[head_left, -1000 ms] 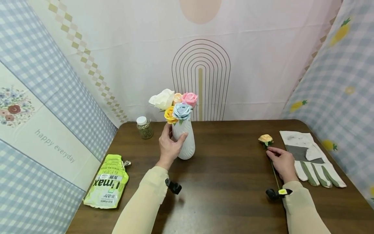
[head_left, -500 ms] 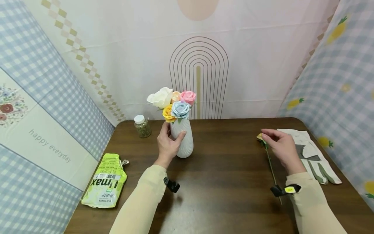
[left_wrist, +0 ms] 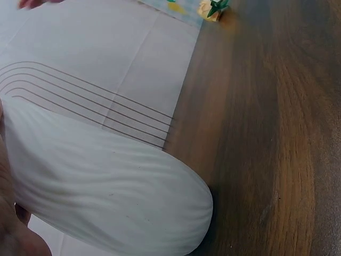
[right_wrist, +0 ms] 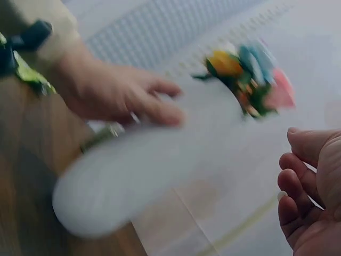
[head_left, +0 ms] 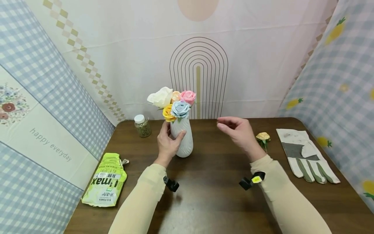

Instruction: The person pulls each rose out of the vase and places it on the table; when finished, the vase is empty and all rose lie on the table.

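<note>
My left hand (head_left: 169,144) grips the side of a white ribbed vase (head_left: 184,139), thumb across its front. Out of the vase's mouth rise a white rose (head_left: 161,97), a yellow rose (head_left: 168,112), a light blue rose (head_left: 180,109), a pink rose (head_left: 188,97) and a peach one (head_left: 176,97). In the left wrist view the vase (left_wrist: 112,181) fills the lower left. My right hand (head_left: 238,131) is in the air right of the vase, fingers loosely bent, holding nothing. A single pale-yellow rose (head_left: 263,136) lies on the table beyond it, its stem mostly hidden by the right arm.
White work gloves (head_left: 306,156) with grey and green parts lie at the right of the brown table (head_left: 213,201). A small jar (head_left: 143,126) with a white lid stands at the back left. Nearer on the left lies a green pouch (head_left: 106,182) with a metal clip.
My right hand has let go of the pale-yellow rose, lifted away from it and moved left towards the vase. My left hand stays on the vase.
</note>
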Action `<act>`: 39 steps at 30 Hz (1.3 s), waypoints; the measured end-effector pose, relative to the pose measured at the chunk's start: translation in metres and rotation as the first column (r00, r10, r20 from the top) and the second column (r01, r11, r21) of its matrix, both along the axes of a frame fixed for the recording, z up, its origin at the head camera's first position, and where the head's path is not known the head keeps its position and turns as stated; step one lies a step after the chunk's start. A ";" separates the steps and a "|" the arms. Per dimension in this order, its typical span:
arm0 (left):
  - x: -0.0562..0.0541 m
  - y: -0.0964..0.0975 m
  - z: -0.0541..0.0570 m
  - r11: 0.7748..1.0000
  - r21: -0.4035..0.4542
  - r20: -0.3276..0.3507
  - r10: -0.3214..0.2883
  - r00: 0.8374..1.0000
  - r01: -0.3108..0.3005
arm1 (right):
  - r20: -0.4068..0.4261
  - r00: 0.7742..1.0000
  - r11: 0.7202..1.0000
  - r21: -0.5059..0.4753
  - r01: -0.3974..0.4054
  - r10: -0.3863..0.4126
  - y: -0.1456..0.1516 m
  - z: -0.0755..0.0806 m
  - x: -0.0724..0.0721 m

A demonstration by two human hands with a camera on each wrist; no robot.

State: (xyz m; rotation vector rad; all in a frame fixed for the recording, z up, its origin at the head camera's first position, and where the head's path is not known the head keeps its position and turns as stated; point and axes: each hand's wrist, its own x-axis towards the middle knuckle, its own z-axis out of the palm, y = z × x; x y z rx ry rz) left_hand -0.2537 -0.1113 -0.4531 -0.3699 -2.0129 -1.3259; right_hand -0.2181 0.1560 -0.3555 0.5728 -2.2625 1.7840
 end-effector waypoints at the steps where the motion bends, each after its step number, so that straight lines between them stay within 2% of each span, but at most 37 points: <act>1: 0.000 0.000 0.000 1.000 0.001 -0.004 -0.001 1.000 0.001 | -0.017 1.000 1.000 -0.010 -0.022 0.022 -0.009 0.002 0.001; 6: 0.000 0.000 0.000 1.000 0.000 -0.001 0.007 1.000 -0.007 | -0.081 0.992 0.994 -0.024 -0.103 0.101 -0.045 0.007 0.002; 11: 0.000 0.000 0.000 1.000 -0.003 0.030 0.011 0.999 -0.011 | -0.083 0.992 0.995 -0.030 -0.094 0.091 -0.066 0.011 -0.004; 14: 0.000 0.000 0.001 1.000 -0.002 0.032 0.009 0.999 -0.009 | -0.042 0.997 0.994 -0.076 -0.073 0.070 -0.074 0.011 -0.013; 19: 0.000 0.000 -0.001 1.000 -0.005 0.028 0.009 1.000 -0.009 | 0.019 0.997 0.974 -0.216 -0.063 0.069 -0.085 -0.007 -0.042; 22: 0.000 0.000 -0.001 1.000 -0.001 0.022 0.006 1.000 -0.006 | 0.027 0.998 0.969 -0.243 -0.056 0.064 -0.091 -0.015 -0.052; 33: -0.001 -0.001 -0.001 1.000 0.010 0.019 0.000 1.000 -0.001 | 0.025 0.998 0.974 -0.223 -0.045 0.052 -0.109 -0.014 -0.054; 39: -0.001 -0.001 -0.002 1.000 0.007 0.028 0.002 1.000 -0.002 | 0.098 0.995 0.953 -0.300 0.034 -0.005 -0.113 -0.012 -0.054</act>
